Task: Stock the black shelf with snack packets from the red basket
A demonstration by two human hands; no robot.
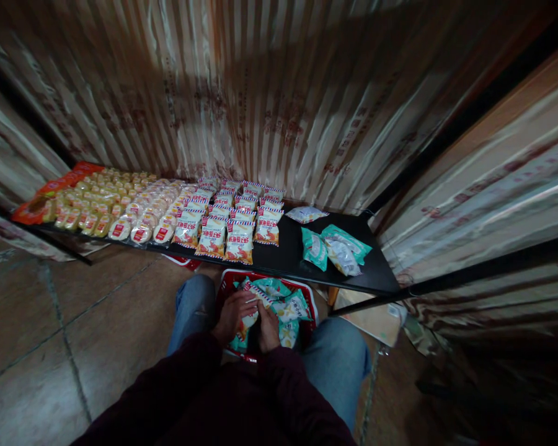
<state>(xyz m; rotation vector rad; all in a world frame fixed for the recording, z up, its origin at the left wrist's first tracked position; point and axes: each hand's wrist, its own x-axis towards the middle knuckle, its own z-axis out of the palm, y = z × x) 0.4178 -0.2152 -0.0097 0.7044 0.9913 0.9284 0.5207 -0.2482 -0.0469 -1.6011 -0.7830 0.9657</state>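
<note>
Between my knees stands a red plastic basket (315, 305) with several teal snack bags (294, 308) in it. Over the basket, my left hand (236, 313) and my right hand (268, 325) are both closed on one white and orange snack bag (248, 322) with a striped top edge. The left fingers lie across the bag's upper part; the right hand grips its right side, thumb up. Similar striped bags (240, 240) stand in rows on the black shelf (279, 259) just ahead.
Left on the shelf are round wrapped cakes (141, 230), small yellow wrapped snacks (86, 217) and an orange bag (37, 204). At its right end lie teal bags (314, 249) and a pale bag (305, 214). Black poles (483, 285) and striped sheeting (260, 105) enclose the shelf. A carton (369, 316) sits beneath.
</note>
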